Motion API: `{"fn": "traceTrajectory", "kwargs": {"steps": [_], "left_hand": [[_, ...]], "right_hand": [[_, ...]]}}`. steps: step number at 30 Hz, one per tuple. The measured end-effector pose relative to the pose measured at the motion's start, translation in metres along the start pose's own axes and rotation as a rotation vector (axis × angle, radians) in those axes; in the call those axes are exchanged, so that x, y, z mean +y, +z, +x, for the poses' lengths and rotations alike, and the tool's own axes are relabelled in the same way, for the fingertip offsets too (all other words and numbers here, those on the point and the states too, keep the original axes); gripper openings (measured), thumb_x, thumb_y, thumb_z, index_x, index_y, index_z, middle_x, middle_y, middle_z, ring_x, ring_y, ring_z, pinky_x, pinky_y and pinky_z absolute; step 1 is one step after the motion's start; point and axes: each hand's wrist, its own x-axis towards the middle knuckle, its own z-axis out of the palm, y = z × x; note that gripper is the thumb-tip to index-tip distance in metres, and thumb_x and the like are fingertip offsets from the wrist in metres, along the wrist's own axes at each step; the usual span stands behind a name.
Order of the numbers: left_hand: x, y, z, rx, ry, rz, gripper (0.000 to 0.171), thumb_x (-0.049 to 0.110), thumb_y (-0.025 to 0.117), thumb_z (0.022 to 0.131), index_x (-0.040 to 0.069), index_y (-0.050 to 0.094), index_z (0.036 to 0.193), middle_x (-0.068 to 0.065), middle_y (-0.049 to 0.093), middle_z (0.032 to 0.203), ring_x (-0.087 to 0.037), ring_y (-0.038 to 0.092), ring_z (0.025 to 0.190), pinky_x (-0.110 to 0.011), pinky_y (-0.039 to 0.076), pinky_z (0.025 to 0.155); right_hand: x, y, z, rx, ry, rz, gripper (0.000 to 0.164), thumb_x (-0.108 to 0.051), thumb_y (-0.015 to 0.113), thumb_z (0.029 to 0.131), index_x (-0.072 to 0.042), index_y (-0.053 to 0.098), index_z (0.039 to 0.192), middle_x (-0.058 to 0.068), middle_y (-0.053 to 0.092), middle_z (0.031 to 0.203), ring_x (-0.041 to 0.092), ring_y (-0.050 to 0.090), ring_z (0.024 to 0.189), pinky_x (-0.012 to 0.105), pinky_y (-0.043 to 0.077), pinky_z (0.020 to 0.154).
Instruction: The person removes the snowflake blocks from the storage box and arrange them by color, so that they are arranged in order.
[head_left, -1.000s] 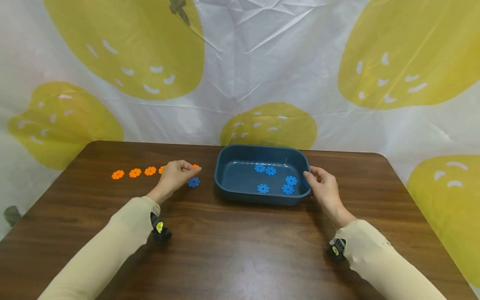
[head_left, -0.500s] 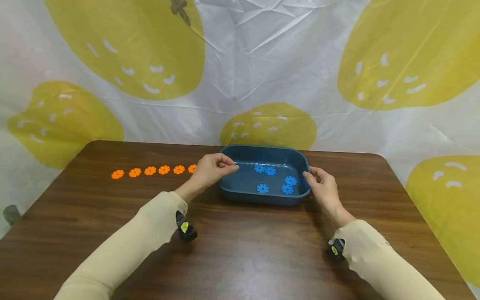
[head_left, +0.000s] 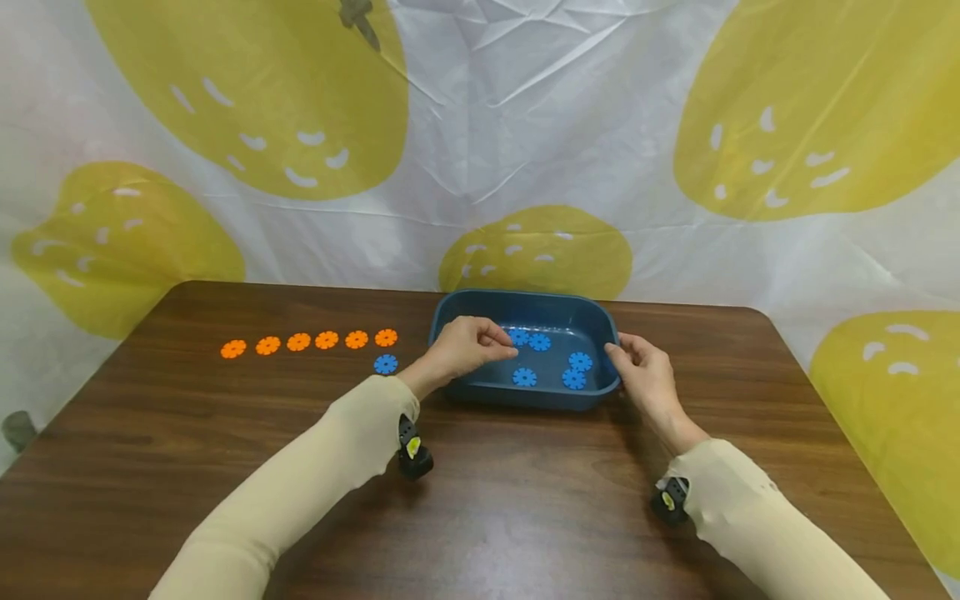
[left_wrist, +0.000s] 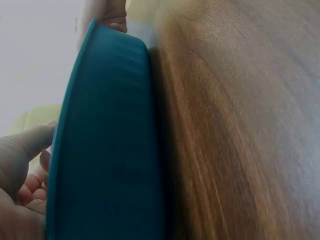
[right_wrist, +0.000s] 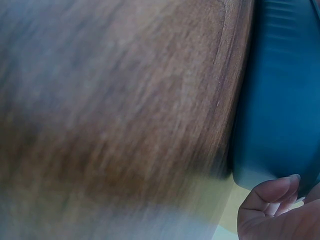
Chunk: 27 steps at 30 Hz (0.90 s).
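A dark blue rectangular plastic basin (head_left: 480,392) stands on the table with several blue notched discs (head_left: 524,377) lying on its floor. My right hand (head_left: 647,375) grips the basin's right end, thumb over the rim; in the right wrist view its fingers curl at the basin's corner. Over the left part of the basin, my left hand (head_left: 467,346) reaches in above the blue discs, its fingers loosely bent. No disc shows between them, and in the left wrist view the thumb (left_wrist: 35,140) is apart from the fingers behind the basin's wall.
On the brown wooden table (head_left: 480,500), several orange notched discs (head_left: 298,342) lie in a row left of the basin. One blue disc (head_left: 386,363) lies below the rightmost orange one. A white curtain (head_left: 570,150) with yellow fruit prints hangs behind the table.
My left hand has moved right, from beside the lone blue disc on the table to over the basin. The right hand keeps its grip on the rim, and the basin stays put.
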Motion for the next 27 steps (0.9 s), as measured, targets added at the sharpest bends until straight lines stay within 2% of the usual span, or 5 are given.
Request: {"fn": "traceTrajectory", "kwargs": {"steps": [6, 12, 17, 20, 27], "left_hand": [[0.002, 0.014, 0.009, -0.082, -0.044, 0.034, 0.023, 0.018, 0.076, 0.080, 0.005, 0.070, 0.098, -0.005, 0.070, 0.085, -0.013, 0.061, 0.076, -0.024, 0.049, 0.068], [0.003, 0.021, 0.016, -0.142, -0.081, 0.129, 0.029, 0.018, 0.077, 0.078, 0.006, 0.068, 0.103, -0.003, 0.067, 0.083, -0.012, 0.059, 0.073, -0.025, 0.048, 0.069], [0.002, 0.024, 0.022, -0.161, -0.101, 0.223, 0.032, 0.021, 0.079, 0.076, 0.008, 0.068, 0.103, 0.000, 0.062, 0.082, -0.011, 0.053, 0.073, -0.024, 0.045, 0.067], [0.001, 0.026, 0.025, -0.164, -0.090, 0.281, 0.034, 0.022, 0.081, 0.074, 0.008, 0.067, 0.102, 0.001, 0.059, 0.080, -0.010, 0.051, 0.073, -0.023, 0.043, 0.068], [0.001, 0.031, 0.028, -0.164, -0.071, 0.350, 0.033, 0.018, 0.082, 0.073, 0.007, 0.067, 0.100, 0.001, 0.055, 0.077, -0.011, 0.049, 0.072, -0.024, 0.043, 0.070]], "right_hand": [[0.001, 0.000, -0.001, 0.000, 0.004, 0.004, 0.038, -0.019, 0.053, 0.096, 0.005, 0.054, 0.125, 0.008, 0.056, 0.074, 0.004, 0.048, 0.051, 0.022, 0.046, 0.048], [0.001, 0.000, -0.001, 0.001, 0.001, -0.004, 0.038, -0.020, 0.053, 0.096, 0.005, 0.054, 0.125, 0.009, 0.056, 0.075, 0.003, 0.048, 0.051, 0.021, 0.046, 0.048], [0.001, 0.000, -0.001, 0.000, 0.002, -0.008, 0.038, -0.020, 0.053, 0.097, 0.005, 0.054, 0.125, 0.010, 0.056, 0.075, 0.003, 0.048, 0.051, 0.022, 0.046, 0.048], [0.001, 0.000, -0.001, 0.000, 0.005, -0.009, 0.038, -0.020, 0.053, 0.097, 0.004, 0.054, 0.125, 0.009, 0.056, 0.075, 0.003, 0.048, 0.051, 0.022, 0.046, 0.049], [0.002, 0.000, -0.001, -0.005, 0.012, -0.009, 0.039, -0.021, 0.052, 0.097, 0.004, 0.053, 0.126, 0.008, 0.056, 0.075, 0.003, 0.048, 0.051, 0.023, 0.047, 0.049]]}}
